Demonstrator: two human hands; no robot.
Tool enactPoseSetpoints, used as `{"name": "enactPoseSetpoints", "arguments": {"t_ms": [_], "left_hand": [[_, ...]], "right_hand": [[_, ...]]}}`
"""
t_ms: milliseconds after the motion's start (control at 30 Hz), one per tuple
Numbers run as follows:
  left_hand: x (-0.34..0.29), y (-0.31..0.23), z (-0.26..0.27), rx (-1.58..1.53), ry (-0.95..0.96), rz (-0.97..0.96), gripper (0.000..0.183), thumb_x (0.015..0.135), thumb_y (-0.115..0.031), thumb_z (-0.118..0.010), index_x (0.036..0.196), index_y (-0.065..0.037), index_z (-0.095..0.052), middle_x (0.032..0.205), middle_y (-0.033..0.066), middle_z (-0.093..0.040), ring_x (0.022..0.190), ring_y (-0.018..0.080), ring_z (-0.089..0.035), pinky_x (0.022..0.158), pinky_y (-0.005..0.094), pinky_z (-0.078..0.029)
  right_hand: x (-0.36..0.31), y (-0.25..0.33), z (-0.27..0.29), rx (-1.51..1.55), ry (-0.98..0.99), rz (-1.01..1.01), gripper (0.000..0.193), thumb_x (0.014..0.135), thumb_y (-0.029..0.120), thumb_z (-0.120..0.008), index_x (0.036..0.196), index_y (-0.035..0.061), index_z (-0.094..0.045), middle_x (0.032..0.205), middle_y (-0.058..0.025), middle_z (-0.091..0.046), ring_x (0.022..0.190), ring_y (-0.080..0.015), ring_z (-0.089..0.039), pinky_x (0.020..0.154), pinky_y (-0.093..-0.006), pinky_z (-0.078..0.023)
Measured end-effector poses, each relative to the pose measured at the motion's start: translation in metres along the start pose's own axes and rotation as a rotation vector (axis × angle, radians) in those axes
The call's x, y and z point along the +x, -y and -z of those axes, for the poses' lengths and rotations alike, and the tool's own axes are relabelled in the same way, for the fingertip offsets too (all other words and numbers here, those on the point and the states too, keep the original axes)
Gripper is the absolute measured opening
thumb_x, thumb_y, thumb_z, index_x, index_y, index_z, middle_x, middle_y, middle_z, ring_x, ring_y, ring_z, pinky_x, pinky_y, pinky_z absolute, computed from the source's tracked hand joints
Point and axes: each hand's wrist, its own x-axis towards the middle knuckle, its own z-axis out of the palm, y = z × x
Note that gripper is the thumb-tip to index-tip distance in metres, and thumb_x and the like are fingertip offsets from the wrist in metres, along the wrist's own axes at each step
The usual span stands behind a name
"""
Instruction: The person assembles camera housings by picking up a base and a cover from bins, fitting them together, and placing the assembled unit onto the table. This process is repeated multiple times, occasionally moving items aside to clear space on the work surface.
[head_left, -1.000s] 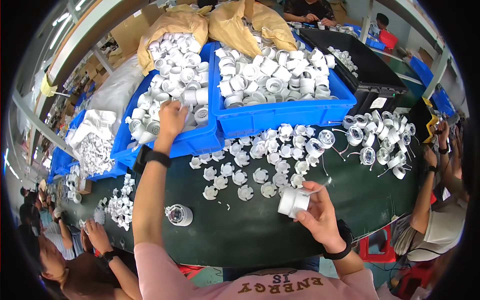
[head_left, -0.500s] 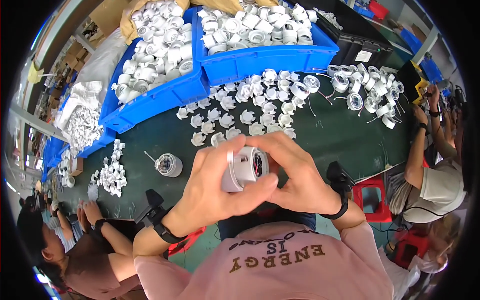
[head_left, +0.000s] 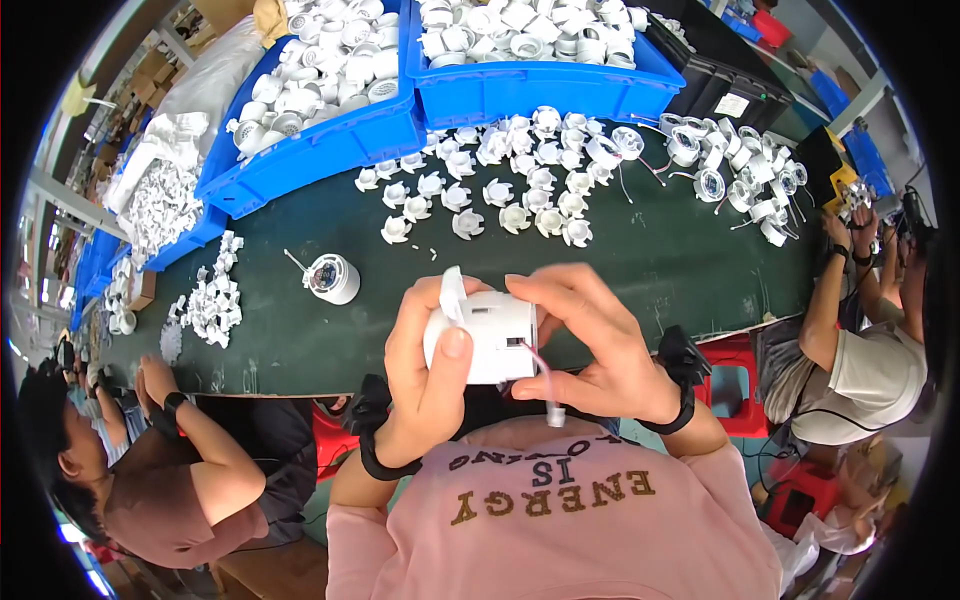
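Between my hands, above the table's near edge, is a white cylindrical housing. A slot shows in its side, and a thin pinkish wire with a small white plug comes out of it and hangs down. My left hand is closed around the housing's left end, thumb on its side, by an upright white plastic tab. My right hand pinches the right end between thumb and fingers. Beyond my left hand, a similar white unit with a dark round face stands on the green table.
Several white claw-edged caps lie across the table's middle. Blue bins of white housings stand behind them. Wired round units are piled at the right, small white parts at the left. Co-workers sit on both sides.
The housing has turned in my hands: its dark round face has gone from view, and the slotted side with the wire now shows. My left hand has shifted its grip.
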Motion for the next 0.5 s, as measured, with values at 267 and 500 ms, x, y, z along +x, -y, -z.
{"name": "enactPoseSetpoints", "arguments": {"t_ms": [267,500], "left_hand": [[-0.010,0.019,-0.002,0.078,0.015,-0.315,0.044,0.094,-0.033,-0.048,0.114,0.006,-0.050,0.105,0.0211,-0.056,0.087,0.0272,-0.058,0.074,0.0356,-0.048],[0.000,0.024,-0.007,0.198,0.027,-0.362,0.049,0.094,-0.036,-0.047,0.118,0.007,-0.049,0.109,0.0229,-0.051,0.095,0.0300,-0.053,0.082,0.0383,-0.045]], "right_hand": [[-0.009,0.000,-0.013,0.034,-0.020,-0.008,0.082,0.067,0.028,-0.083,0.132,-0.0044,-0.046,0.103,-0.0110,-0.052,0.085,-0.0177,-0.058,0.072,-0.0293,-0.051],[-0.011,-0.002,-0.008,-0.094,-0.072,-0.048,0.078,0.068,0.021,-0.083,0.132,-0.0028,-0.046,0.100,-0.0103,-0.053,0.080,-0.0167,-0.055,0.069,-0.0273,-0.048]]}}
